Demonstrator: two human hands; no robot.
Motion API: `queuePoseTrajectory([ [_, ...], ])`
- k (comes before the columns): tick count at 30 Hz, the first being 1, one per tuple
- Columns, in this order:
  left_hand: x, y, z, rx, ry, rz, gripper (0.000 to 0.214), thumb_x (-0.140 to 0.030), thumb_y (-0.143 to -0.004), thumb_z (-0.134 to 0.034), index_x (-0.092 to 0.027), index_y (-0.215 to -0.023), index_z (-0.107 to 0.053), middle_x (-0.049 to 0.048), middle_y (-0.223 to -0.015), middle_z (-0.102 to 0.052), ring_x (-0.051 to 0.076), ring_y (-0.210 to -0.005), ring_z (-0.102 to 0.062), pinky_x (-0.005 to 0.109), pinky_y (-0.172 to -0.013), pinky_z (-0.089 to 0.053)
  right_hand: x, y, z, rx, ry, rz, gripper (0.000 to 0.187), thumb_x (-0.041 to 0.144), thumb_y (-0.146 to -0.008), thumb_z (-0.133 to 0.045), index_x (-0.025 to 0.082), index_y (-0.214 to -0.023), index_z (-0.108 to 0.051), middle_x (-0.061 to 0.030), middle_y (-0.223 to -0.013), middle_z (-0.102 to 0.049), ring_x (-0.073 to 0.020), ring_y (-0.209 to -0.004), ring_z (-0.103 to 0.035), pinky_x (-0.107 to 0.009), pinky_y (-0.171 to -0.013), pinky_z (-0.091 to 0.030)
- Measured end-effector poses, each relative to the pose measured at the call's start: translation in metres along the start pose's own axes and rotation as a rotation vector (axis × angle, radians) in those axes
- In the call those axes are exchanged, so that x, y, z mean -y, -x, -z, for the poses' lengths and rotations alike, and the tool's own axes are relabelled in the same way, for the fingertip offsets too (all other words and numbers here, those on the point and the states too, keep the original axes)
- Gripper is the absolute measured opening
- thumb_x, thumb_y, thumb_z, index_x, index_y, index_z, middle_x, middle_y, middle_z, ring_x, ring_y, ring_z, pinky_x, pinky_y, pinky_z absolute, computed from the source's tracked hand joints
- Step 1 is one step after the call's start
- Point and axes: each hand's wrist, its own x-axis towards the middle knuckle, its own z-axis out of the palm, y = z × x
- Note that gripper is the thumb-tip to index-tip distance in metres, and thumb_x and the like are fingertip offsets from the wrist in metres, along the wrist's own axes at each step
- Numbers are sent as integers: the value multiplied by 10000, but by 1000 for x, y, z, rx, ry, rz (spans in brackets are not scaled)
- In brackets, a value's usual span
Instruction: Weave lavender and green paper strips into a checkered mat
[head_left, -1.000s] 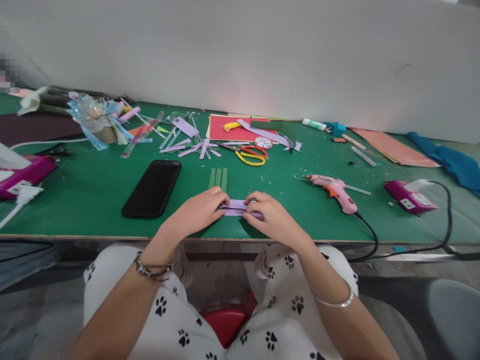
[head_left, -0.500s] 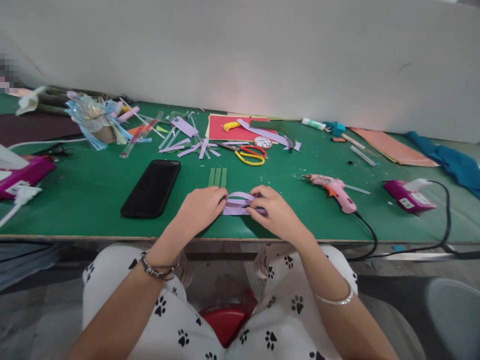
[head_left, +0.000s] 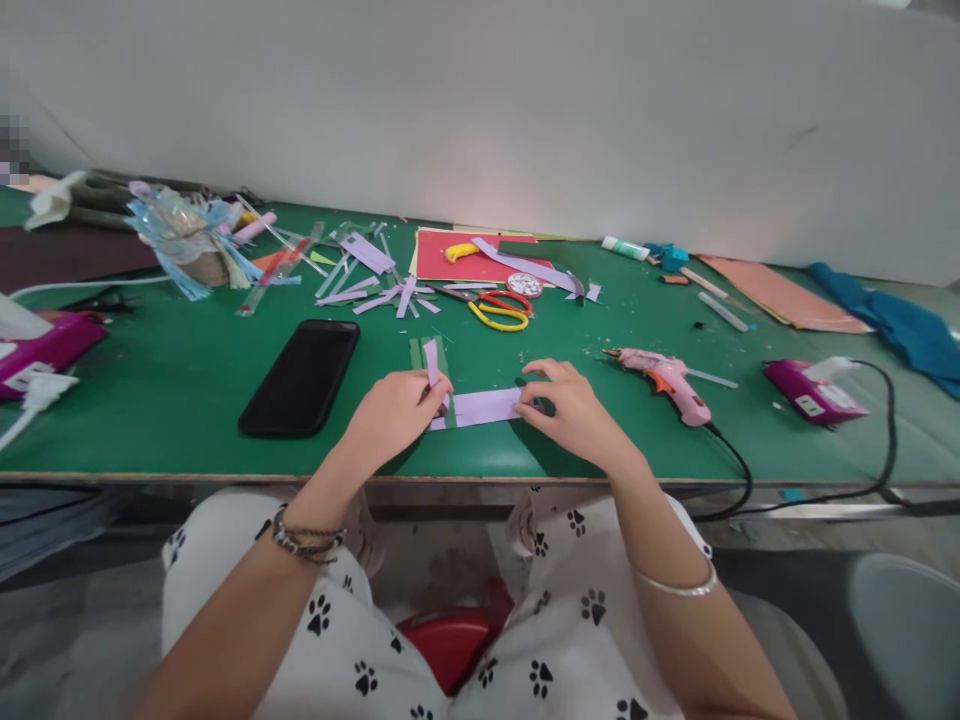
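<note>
My left hand [head_left: 397, 405] is closed in a pinch on a lilac paper strip [head_left: 431, 362], whose free end sticks up past the fingers. Beneath that hand lie green paper strips [head_left: 439, 352], partly hidden by it. Flat lilac strips [head_left: 486, 406] cross them and stretch to the right along the table. At their right end is my right hand [head_left: 574, 405], thumb and forefinger apart, the fingertips at or just over the paper; whether they touch it I cannot tell.
A black phone [head_left: 301, 378] lies left of my hands. Scissors [head_left: 499, 308], lilac scraps [head_left: 367, 252] and red paper [head_left: 442, 262] are further back. To the right are a pink glue gun [head_left: 667, 380] with a cord and a purple power socket [head_left: 814, 390].
My right hand has moved right and its fingers have parted. The bowed lilac strips now lie flat, and one strip's end stands up at my left hand.
</note>
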Motion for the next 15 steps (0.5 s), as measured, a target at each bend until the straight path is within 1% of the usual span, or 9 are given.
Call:
queuePoseTrajectory([
  [2,-1,0,-1,-21,-48,15,369,-314,-864,-325,-183,-748,-650,40,-829,-694,197,-762,-626,253,-606,-397,-4,0,6,-64,90,-84,299,328,-830,-502,187,-589,-610,-70,-958,-627,-195,-835,-544,-331,-712,-408],
  [3,-2,1,-1,-28,-83,32,372,-318,-860,-328,-181,-739,-653,48,-841,-689,205,-775,-622,256,-601,-392,-7,1,10,-96,143,-162,349,358,-838,-478,182,-559,-589,-70,-870,-631,-185,-765,-543,-314,-658,-398],
  [6,-3,1,0,-9,-191,93,367,-355,-848,-346,-185,-758,-658,60,-802,-678,225,-776,-617,256,-572,-376,-20,9,26,-177,331,-507,377,398,-832,-447,179,-545,-554,-59,-624,-567,-172,-587,-491,-291,-529,-327],
  [7,-2,0,2,5,-224,106,364,-367,-845,-347,-189,-772,-656,60,-793,-675,229,-779,-617,255,-565,-373,-26,14,31,-207,384,-611,348,380,-823,-445,178,-564,-558,-66,-616,-560,-181,-580,-489,-292,-518,-315],
  [8,-1,0,3,16,-251,113,361,-377,-842,-345,-194,-781,-650,59,-795,-675,233,-788,-618,253,-563,-372,-33,20,35,-263,427,-673,304,359,-814,-442,176,-608,-572,-83,-666,-574,-198,-610,-501,-298,-520,-316],
  [10,3,0,7,36,-272,109,359,-385,-839,-331,-204,-785,-636,52,-809,-678,234,-802,-617,252,-572,-378,-50,33,38,-369,526,-737,270,384,-785,-459,163,-717,-598,-141,-772,-586,-264,-723,-527,-326,-532,-338],
  [11,6,1,9,47,-255,96,359,-386,-838,-322,-210,-782,-630,45,-814,-680,229,-801,-617,253,-583,-384,-60,39,38,-387,558,-778,294,414,-769,-473,153,-781,-607,-168,-806,-584,-302,-778,-530,-345,-536,-352],
  [13,11,2,12,69,-186,46,359,-386,-837,-306,-223,-772,-619,23,-839,-684,213,-806,-611,255,-618,-399,-78,48,36,-303,542,-848,333,442,-731,-508,146,-841,-614,-186,-816,-585,-339,-809,-535,-376,-539,-379],
  [15,14,3,14,90,-119,-7,356,-391,-832,-301,-233,-756,-610,0,-849,-685,198,-806,-605,254,-649,-408,-92,52,33,-205,492,-892,300,402,-725,-515,153,-862,-612,-163,-788,-592,-325,-783,-555,-388,-560,-404],
])
